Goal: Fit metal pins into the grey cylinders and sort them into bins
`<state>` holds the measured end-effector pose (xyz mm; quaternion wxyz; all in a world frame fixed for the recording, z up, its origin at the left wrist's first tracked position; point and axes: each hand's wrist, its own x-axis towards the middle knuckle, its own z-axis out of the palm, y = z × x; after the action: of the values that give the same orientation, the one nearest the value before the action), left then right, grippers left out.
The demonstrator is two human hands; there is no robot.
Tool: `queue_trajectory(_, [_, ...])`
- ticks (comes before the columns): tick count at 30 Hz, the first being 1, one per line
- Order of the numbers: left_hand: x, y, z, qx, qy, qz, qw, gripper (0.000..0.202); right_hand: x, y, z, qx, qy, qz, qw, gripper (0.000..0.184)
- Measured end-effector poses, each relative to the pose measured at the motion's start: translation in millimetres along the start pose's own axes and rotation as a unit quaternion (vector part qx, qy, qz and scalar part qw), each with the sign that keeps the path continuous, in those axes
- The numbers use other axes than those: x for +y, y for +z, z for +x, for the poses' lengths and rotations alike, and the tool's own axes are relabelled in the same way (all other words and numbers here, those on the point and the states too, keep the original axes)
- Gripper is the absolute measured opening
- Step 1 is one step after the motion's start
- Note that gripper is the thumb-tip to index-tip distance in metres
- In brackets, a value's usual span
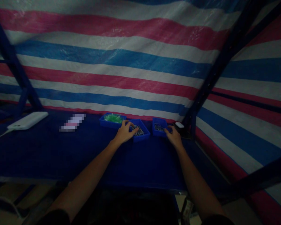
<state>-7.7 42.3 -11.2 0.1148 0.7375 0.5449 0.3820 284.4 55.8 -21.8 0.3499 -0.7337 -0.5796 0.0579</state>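
My left hand (125,132) reaches over the left rim of the middle blue bin (144,137), which holds several small metal cylinder-like parts (138,130). Its thumb and fingers are apart above the parts, and I make out nothing held in them. My right hand (174,137) is at the right side of another blue bin (155,120) with small dark metal pieces (158,127). There the thumb and forefinger are spread at the rim; dim light hides whether the fingertips touch any piece.
A blue bin (103,123) of green, clear-wrapped pieces (113,118) stands left of my left hand. On the blue table (84,156) lie a white device with a cable (29,121) and a blurred-out flat item (73,122). A small white object (179,125) sits beside the right frame post (207,84).
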Motion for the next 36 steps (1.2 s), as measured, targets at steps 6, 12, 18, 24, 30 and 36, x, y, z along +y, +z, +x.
queue_trajectory(6, [6.1, 3.7, -15.8, -0.047, -0.033, -0.025, 0.998, 0.06, -1.1, 9.8, 2.3, 0.046, 0.106, 0.023, 0.993, 0.028])
queue_trajectory(12, [9.1, -0.6, -16.4, -0.091, 0.013, 0.013, 0.996, 0.032, -6.6, 7.8, 0.0, 0.114, 0.079, 0.079, 0.987, 0.019])
queue_trajectory(18, [7.9, -7.2, -9.3, -0.022, 0.046, -0.116, 0.992, 0.02, -19.5, 7.7, -3.2, 0.127, 0.025, 0.141, 0.982, 0.028])
queue_trajectory(24, [15.7, -12.3, -8.3, 0.024, 0.032, -0.138, 0.99, 0.017, -26.7, 6.4, -7.3, 0.139, -0.02, 0.111, 0.984, 0.024])
queue_trajectory(30, [22.2, -14.7, -10.3, 0.05, 0.1, -0.044, 0.993, 0.018, -43.0, 3.8, -16.9, 0.136, -0.046, 0.132, 0.981, 0.023])
queue_trajectory(36, [27.9, -16.5, -10.9, 0.078, 0.118, -0.039, 0.989, 0.021, -56.4, 4.0, -26.4, 0.177, -0.092, 0.139, 0.97, 0.016])
